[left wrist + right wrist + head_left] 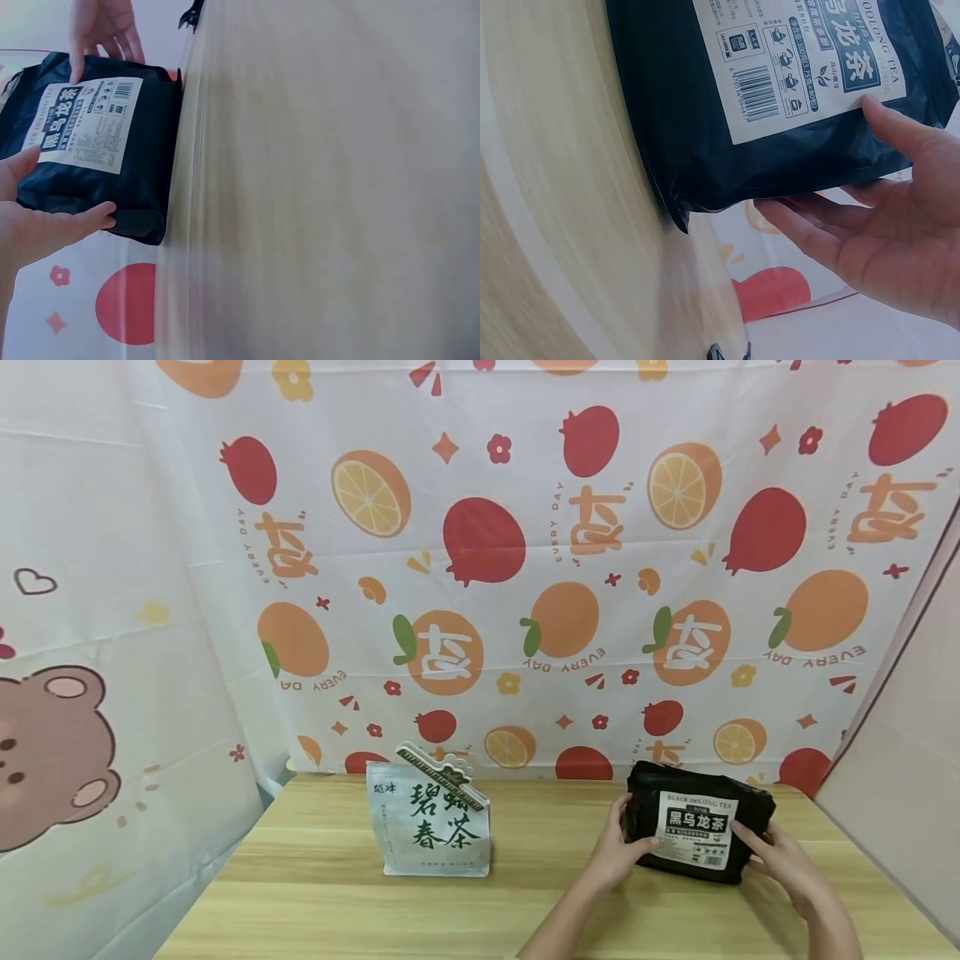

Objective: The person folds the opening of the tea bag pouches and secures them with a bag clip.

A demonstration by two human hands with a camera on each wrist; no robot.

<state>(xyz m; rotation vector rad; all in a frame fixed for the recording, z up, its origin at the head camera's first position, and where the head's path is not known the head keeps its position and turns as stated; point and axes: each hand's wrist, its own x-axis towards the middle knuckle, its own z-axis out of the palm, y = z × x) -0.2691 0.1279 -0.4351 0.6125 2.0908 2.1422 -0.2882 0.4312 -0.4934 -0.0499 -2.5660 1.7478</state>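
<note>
**Black oolong bag held upright at table's right end**

Head view: left hand (pixel 617 847) and right hand (pixel 780 860) clasp the black oolong tea bag (pixel 697 831) standing on the wooden table (pixel 315 893); the green tea pouch (pixel 435 822) stands apart, untouched.

Left wrist: fingers wrap one edge.

Right wrist: thumb presses the label (pixel 802 60); the seal appears unopened, though its top is hidden.

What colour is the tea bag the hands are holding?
Black tea bag with a white label, clearest in the head view.
</note>
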